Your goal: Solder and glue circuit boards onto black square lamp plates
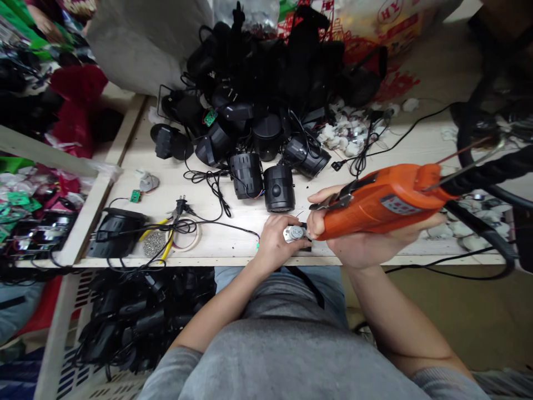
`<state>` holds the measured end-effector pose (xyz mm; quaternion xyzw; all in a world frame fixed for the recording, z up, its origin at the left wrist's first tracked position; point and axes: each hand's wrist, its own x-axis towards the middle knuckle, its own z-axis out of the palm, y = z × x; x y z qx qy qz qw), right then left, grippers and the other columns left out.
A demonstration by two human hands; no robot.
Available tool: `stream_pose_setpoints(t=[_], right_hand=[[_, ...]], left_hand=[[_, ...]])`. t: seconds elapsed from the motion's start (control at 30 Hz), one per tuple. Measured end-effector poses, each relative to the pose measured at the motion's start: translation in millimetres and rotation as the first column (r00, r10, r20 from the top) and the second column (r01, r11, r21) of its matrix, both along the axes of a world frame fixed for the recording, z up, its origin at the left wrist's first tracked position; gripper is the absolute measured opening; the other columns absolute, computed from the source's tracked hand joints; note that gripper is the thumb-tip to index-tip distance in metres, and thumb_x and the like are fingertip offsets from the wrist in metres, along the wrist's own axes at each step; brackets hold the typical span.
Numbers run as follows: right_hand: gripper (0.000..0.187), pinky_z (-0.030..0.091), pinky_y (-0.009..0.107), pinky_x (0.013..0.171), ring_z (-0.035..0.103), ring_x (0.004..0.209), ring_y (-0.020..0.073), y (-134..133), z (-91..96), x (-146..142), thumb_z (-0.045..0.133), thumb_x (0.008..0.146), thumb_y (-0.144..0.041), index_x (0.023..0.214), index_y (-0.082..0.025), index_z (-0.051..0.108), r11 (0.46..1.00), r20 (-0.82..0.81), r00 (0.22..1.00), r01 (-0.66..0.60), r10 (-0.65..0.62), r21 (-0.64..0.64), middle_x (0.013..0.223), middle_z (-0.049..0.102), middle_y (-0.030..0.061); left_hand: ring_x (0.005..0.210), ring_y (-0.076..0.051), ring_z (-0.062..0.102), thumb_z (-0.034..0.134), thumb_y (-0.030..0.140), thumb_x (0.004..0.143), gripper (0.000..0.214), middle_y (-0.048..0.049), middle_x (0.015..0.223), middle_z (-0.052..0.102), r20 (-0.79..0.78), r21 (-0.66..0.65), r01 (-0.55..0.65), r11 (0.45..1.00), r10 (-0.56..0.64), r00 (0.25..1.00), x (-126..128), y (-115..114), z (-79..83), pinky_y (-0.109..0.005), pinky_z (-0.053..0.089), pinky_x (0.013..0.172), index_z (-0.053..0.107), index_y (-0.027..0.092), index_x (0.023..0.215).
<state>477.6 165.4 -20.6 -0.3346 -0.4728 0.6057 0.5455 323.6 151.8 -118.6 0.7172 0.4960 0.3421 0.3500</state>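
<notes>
Grey shirt point(291, 355), left fingers point(280, 233) gripping metal motor point(295, 234), right fingers point(317, 222) closed on orange tool point(383, 203), bag point(375, 22) printed "HY"

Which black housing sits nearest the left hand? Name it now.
The black cylindrical housing straight ahead of the left hand, at the front of the heap. Its smooth side with a round dimple sets it apart from the ribbed housing beside it.

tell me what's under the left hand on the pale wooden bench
The left hand grips a small round silver metal motor; only its end shows. The motor's rest and the pale wooden bench beneath the hand are covered and cannot be seen.
</notes>
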Motion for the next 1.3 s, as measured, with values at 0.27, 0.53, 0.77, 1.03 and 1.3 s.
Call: stream_pose_setpoints(t=[0.27, 0.53, 0.77, 1.03, 1.3], right_hand=[[0.085, 0.049, 0.039, 0.042, 0.059, 0.044, 0.0230, -0.2, -6.9, 0.0, 0.047, 0.062, -0.101, 0.096, -0.028, 0.075, 0.999, -0.013, 1.000, -0.018, 0.019, 0.049, 0.058, 0.065, 0.0034], [0.092, 0.042, 0.034, 0.035, 0.054, 0.040, 0.0202, 8.6, -11.8, -3.0, 0.035, 0.065, -0.103, 0.091, -0.025, 0.077, 0.996, -0.065, 0.998, 0.001, 0.005, 0.089, 0.052, 0.060, 0.0036], [0.090, 0.051, 0.037, 0.046, 0.064, 0.060, 0.0266, 11.9, -7.2, -13.7, 0.029, 0.059, -0.107, 0.066, -0.026, 0.067, 0.998, 0.010, 0.998, 0.054, -0.054, 0.042, 0.050, 0.053, 0.0041], [0.091, 0.039, 0.032, 0.035, 0.051, 0.041, 0.0205, 9.1, -1.5, -13.5, 0.027, 0.061, -0.106, 0.071, -0.024, 0.067, 0.987, 0.013, 0.987, 0.161, -0.161, 0.010, 0.046, 0.050, 0.0021], [0.090, 0.042, 0.035, 0.038, 0.052, 0.042, 0.0193, 0.8, -3.0, 1.1, 0.026, 0.064, -0.104, 0.081, -0.026, 0.067, 0.939, -0.052, 0.938, 0.343, -0.342, -0.005, 0.061, 0.058, 0.0036]], left_hand=[[0.098, -0.024, 0.067, 0.094, 0.033, 0.065, 0.040, -0.0040, 0.101, 0.075, 0.010, 0.030, 0.010, 0.999, -0.011, 1.000, 0.1, 0.2, 1.0, -0.037, 0.050, 0.089, 0.066, 0.020, 0.091], [0.099, -0.025, 0.067, 0.093, 0.038, 0.065, 0.042, -0.0052, 0.100, 0.074, -0.011, 0.052, 0.017, 0.998, -0.017, 1.000, -1.5, 0.3, -3.4, -0.038, 0.050, 0.089, 0.068, 0.020, 0.094], [0.098, -0.026, 0.065, 0.093, 0.040, 0.066, 0.042, -0.0052, 0.099, 0.073, -0.009, 0.015, 0.001, 1.000, 0.000, 1.000, -0.4, -0.2, -3.8, -0.039, 0.050, 0.089, 0.068, 0.020, 0.094], [0.104, -0.026, 0.064, 0.092, 0.040, 0.067, 0.043, -0.0065, 0.104, 0.071, -0.047, 0.010, 0.028, 1.000, -0.027, 0.999, -2.2, -0.1, -0.7, -0.040, 0.049, 0.094, 0.070, 0.020, 0.097], [0.116, -0.027, 0.058, 0.083, 0.032, 0.079, 0.035, -0.0093, 0.120, 0.066, -0.132, 0.146, 0.069, 0.987, -0.049, 0.990, -16.1, -3.2, 3.6, -0.043, 0.045, 0.102, 0.069, 0.020, 0.109]])
